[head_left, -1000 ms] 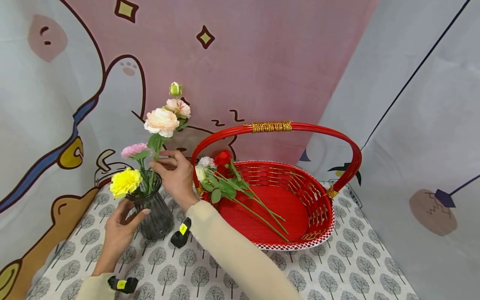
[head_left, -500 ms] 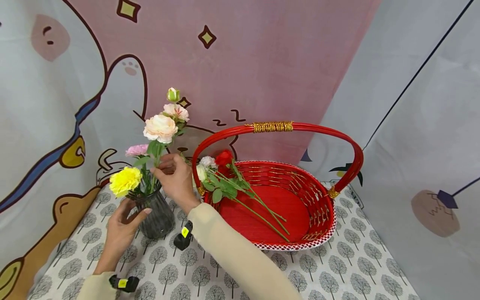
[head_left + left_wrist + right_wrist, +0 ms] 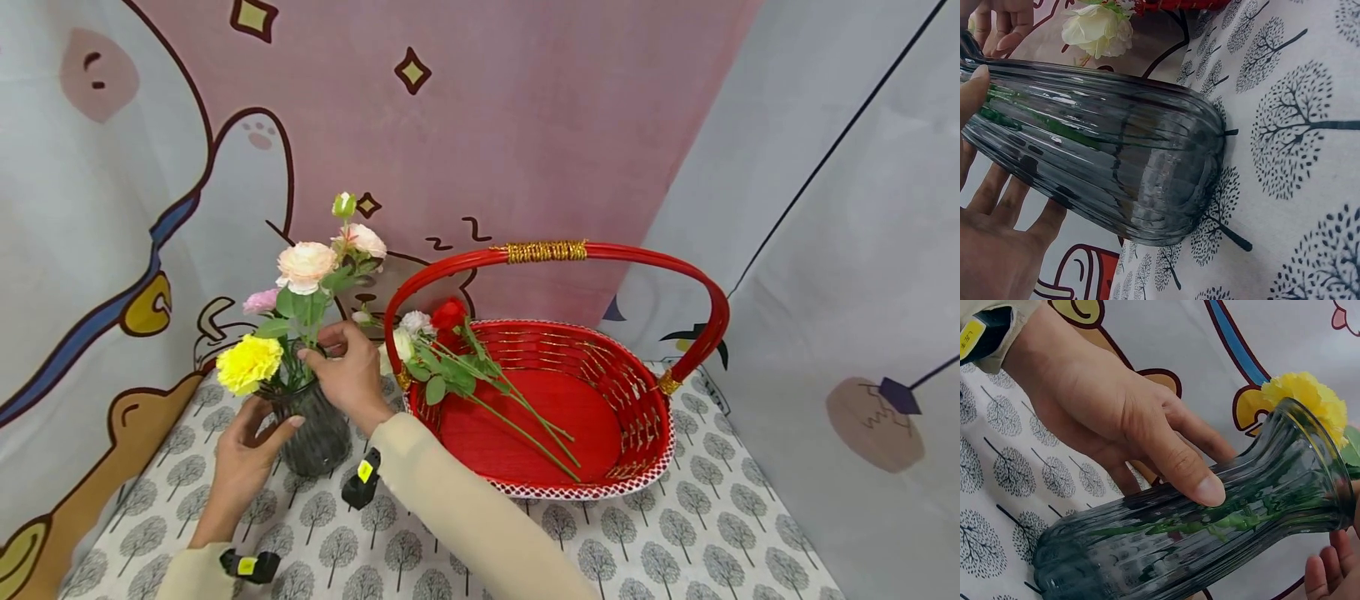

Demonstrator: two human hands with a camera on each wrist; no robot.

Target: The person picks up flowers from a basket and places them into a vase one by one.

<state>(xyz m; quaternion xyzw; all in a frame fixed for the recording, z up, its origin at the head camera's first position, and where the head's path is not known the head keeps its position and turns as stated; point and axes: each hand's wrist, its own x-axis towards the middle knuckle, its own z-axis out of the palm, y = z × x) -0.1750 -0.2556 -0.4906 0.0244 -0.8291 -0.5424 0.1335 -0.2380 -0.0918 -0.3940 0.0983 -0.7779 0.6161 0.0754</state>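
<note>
A grey ribbed glass vase (image 3: 317, 433) stands upright at the left of the table, green stems showing through its glass (image 3: 1235, 519). My left hand (image 3: 242, 462) holds it from the left, thumb against the near side (image 3: 1110, 412). At the vase's mouth, my right hand (image 3: 351, 375) pinches the stem of a pale pink flower (image 3: 306, 267), which carries a second bloom and a bud. The exact grip is partly hidden by leaves and fingers. A yellow carnation (image 3: 249, 364) and a pink carnation (image 3: 261, 301) are in the vase too.
Right of the vase stands a red woven basket (image 3: 540, 490) with a tall arched handle (image 3: 637, 258). A red flower (image 3: 450, 314) and white flowers (image 3: 415, 323) lie across its left side, stems inside. A printed curtain (image 3: 525, 125) hangs behind the tree-patterned tablecloth (image 3: 405, 550).
The pale pink flower has come down toward the vase, its blooms and bud now lower. My right hand has lowered with it to the vase's mouth. The left hand keeps its hold.
</note>
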